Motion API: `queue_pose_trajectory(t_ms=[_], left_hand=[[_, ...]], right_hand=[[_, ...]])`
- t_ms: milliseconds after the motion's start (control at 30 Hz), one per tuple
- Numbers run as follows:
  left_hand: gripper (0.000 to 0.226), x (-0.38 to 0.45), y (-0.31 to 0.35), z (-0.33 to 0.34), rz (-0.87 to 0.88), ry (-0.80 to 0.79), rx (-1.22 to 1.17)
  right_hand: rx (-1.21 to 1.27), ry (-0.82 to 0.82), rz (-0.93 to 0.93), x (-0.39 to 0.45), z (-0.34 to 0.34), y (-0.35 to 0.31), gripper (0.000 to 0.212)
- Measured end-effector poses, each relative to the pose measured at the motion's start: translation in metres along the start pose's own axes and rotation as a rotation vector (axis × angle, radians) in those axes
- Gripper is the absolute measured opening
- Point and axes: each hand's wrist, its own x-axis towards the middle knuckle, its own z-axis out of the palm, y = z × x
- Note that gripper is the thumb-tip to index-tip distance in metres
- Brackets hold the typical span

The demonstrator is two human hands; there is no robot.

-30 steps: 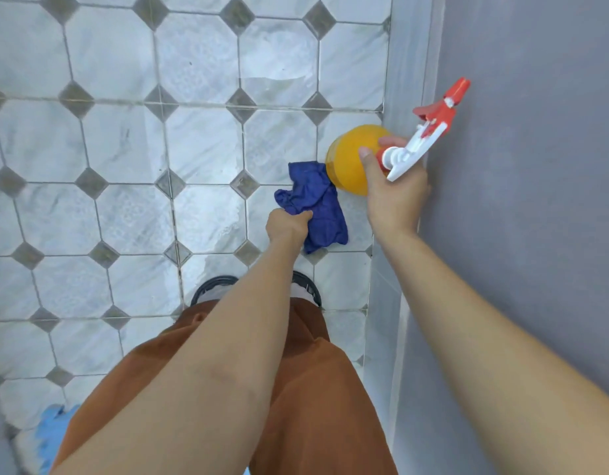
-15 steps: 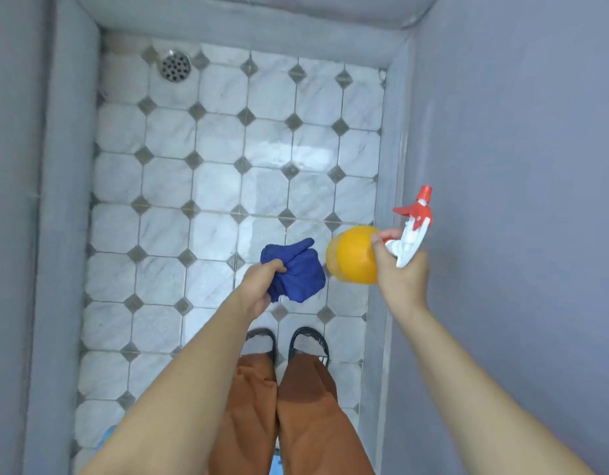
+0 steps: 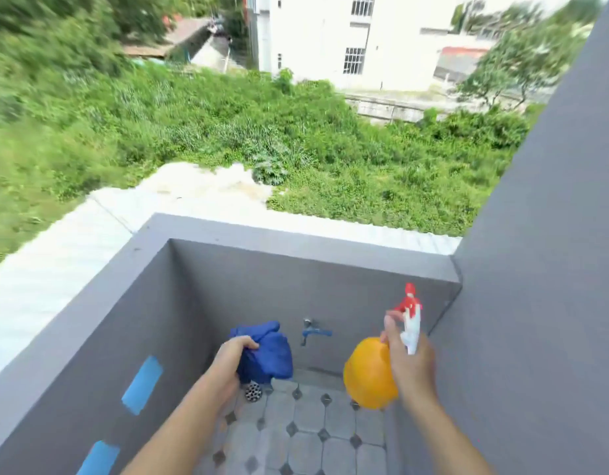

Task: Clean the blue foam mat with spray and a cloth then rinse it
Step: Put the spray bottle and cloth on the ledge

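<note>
At 6 o'clock, both arms: reach forward over the tiled floor (image 3: 309,437) of a grey-walled balcony corner.
Left hand (image 3: 232,359): fingers clamped on a bunched blue cloth (image 3: 268,353), held in the air above the floor.
Right hand (image 3: 411,363): fingers wrapped round the neck of a spray bottle (image 3: 369,373); orange body hangs at 9 o'clock from the palm, red-and-white trigger head points up to 12 o'clock.
Cloth vs bottle: apart, with a wall tap (image 3: 311,332) showing between them on the far wall.
Floor drain (image 3: 253,392): just below the cloth, partly hidden by the left wrist.
Blue foam mat (image 3: 142,385): only light-blue patches show against the left wall at 8 o'clock; cannot tell how it sits.
Past the parapet (image 3: 296,234), 12 o'clock: green scrub, white building (image 3: 330,36), blurred.
</note>
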Motion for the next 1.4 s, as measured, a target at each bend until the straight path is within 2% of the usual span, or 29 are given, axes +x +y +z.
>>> queue_pose_trajectory(t_ms=[67,133,267,500,600,700,767,833,900,933,967,1000,1033,1100,1133,1200,1300,1400], left_hand=[[0.05,-0.001,0.072,0.02,0.103,0.009,-0.01],[0.033,0.012,0.124,0.036,0.223,-0.044,-0.046],[0.028,0.063,0.187,0.062,0.321,-0.063,0.029],[0.05,0.157,0.209,0.086,0.139,0.013,0.193],[0.049,0.178,0.212,0.094,0.112,-0.092,0.224],[0.041,0.19,0.22,0.105,0.113,-0.272,0.198],[0.041,0.199,0.221,0.107,0.119,-0.32,0.234],[0.039,0.212,0.218,0.103,0.211,-0.238,0.429],[0.042,0.229,0.211,0.097,0.397,0.064,0.763],[0.053,0.235,0.206,0.094,0.487,0.256,0.919],[0.065,0.236,0.201,0.094,0.562,0.414,1.017],[0.07,0.238,0.196,0.093,0.659,0.499,1.065],[0.068,0.239,0.192,0.092,0.797,0.494,1.13],[0.059,0.248,0.185,0.088,1.098,0.347,1.355],[0.058,0.255,0.181,0.086,1.174,0.253,1.451],[0.052,0.265,0.179,0.091,1.153,0.109,1.516],[0.039,0.278,0.178,0.102,1.11,0.148,1.564],[0.066,0.286,0.176,0.1,0.991,0.123,1.57]], right_hand=[[0.032,-0.001,-0.057,0.045,0.013,-0.046,0.009],[0.062,0.003,-0.111,0.089,0.024,-0.083,0.007],[0.078,-0.025,-0.161,0.173,0.05,-0.123,0.009],[0.01,-0.095,-0.082,0.258,0.108,-0.106,0.009],[0.021,-0.048,-0.03,0.276,0.122,-0.103,0.009],[-0.021,-0.005,-0.041,0.284,0.129,-0.102,0.008],[-0.015,0.027,-0.017,0.281,0.13,-0.098,0.005],[0.001,0.053,0.016,0.28,0.132,-0.094,0.009],[-0.008,0.09,0.024,0.281,0.137,-0.088,0.009],[-0.013,0.117,0.02,0.282,0.14,-0.084,0.008],[-0.016,0.146,0.012,0.283,0.143,-0.08,0.007],[-0.016,0.174,0.001,0.285,0.146,-0.077,0.007],[-0.017,0.2,-0.006,0.286,0.149,-0.074,0.007],[-0.016,0.233,-0.01,0.289,0.152,-0.069,0.008],[-0.018,0.243,-0.018,0.289,0.152,-0.068,0.009],[-0.022,0.257,-0.044,0.291,0.152,-0.065,0.008],[-0.027,0.283,-0.072,0.295,0.154,-0.059,0.006],[-0.033,0.318,-0.084,0.297,0.158,-0.057,0.006]])
